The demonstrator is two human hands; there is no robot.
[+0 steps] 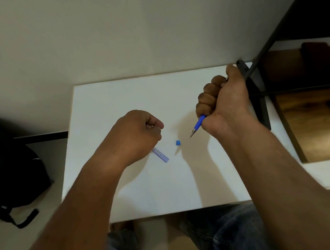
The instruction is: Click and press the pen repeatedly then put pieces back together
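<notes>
Right hand [223,104] fist-grips a blue mechanical pencil [197,125], tip down; left hand [139,134] pinches a clear lead tube [161,155]; a small blue cap [178,142] lies between on the white counter [146,195].

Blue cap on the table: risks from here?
The small blue cap lies loose between both hands; a forearm sweep could knock it off the white table. The right hand fists the mechanical pencil tip-down, so the tip could jab the table. The left hand holds the clear lead tube tilted; leads might spill.
</notes>
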